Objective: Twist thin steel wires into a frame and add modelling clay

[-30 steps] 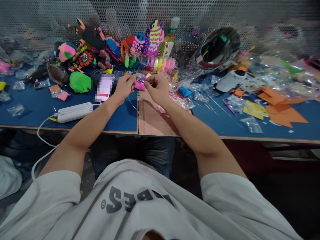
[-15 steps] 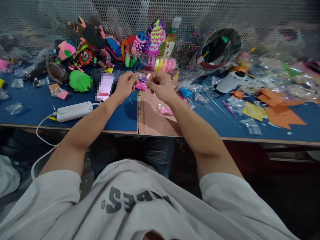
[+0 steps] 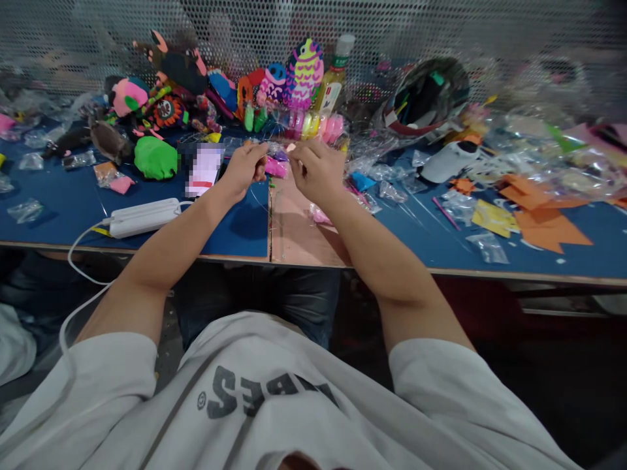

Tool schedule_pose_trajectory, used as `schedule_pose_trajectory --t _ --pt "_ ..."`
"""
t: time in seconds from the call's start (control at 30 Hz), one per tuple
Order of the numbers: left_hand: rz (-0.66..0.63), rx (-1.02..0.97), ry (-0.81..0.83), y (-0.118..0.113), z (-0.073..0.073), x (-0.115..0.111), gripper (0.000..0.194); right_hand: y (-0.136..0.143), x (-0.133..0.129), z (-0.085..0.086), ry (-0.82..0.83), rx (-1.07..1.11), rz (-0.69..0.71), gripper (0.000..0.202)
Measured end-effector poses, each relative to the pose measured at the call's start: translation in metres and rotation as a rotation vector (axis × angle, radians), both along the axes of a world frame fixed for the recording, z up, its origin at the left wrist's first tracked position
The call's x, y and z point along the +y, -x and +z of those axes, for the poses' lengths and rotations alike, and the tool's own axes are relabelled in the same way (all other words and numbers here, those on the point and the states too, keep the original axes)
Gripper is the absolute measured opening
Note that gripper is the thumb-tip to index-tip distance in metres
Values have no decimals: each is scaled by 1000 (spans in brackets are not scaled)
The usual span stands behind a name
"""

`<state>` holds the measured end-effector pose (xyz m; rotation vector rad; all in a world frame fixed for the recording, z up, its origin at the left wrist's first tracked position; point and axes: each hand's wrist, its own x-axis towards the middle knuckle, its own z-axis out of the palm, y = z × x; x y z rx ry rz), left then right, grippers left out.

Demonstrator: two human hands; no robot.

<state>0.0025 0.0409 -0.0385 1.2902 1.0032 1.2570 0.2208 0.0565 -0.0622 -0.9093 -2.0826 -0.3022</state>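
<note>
My left hand [image 3: 246, 171] is closed above the middle of the table, its fingers curled together; anything inside them is too small to make out. Opposite it, my right hand [image 3: 316, 168] pinches a small pale pink piece [image 3: 290, 149] at its fingertips. Between the hands lies a bright pink packet [image 3: 276, 168], with a bit of purple behind it. Below the left fingers a thin clear strand runs down. Another pink packet [image 3: 321, 214] rests under my right wrist, partly hidden. Beside my left wrist a phone [image 3: 204, 168] lies with its screen lit.
A white power bank [image 3: 145, 218] with a cable sits at the left. Colourful clay figures [image 3: 304, 72], a bottle [image 3: 332, 88] and small tubs line the back. To the right are a tilted clear bin [image 3: 426, 98], a white cap-like shape [image 3: 450, 161], orange sheets [image 3: 553, 225] and plastic bags.
My right hand has turned slightly, its fingers curling further down around the small pale piece. My left fingers have shifted a little and bent inward. The view has moved slightly.
</note>
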Motion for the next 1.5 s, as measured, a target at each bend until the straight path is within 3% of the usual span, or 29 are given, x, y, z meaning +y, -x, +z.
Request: schedule_pose_trajectory --t 0.17,0.43,0.6,0.73,0.9,1.0,1.13,1.23,1.5 --pt "-61 -10 37 6 -1 1 53 -1 4 -4 -52 9 31 39" --pt "-287 -191 237 12 24 -18 49 -6 12 -10 -74 62 115 36" --pt "-342 -228 252 10 27 -22 46 -5 10 -9 -123 61 98 36" --pt "-270 -142 92 7 19 -18 38 -5 10 -8 -141 47 58 37" --pt "-75 74 -192 7 11 -12 32 -5 8 -6 -87 31 25 41" --pt "12 276 -430 12 12 -14 25 -5 4 -2 -44 37 19 43" --pt "3 631 -640 21 18 -20 15 -3 -2 3 -1 55 67 42" --pt "12 720 -663 24 21 -20 14 -2 -4 5 32 62 79 42" --pt "66 620 -542 18 23 -18 13 4 -8 4 65 50 1 39"
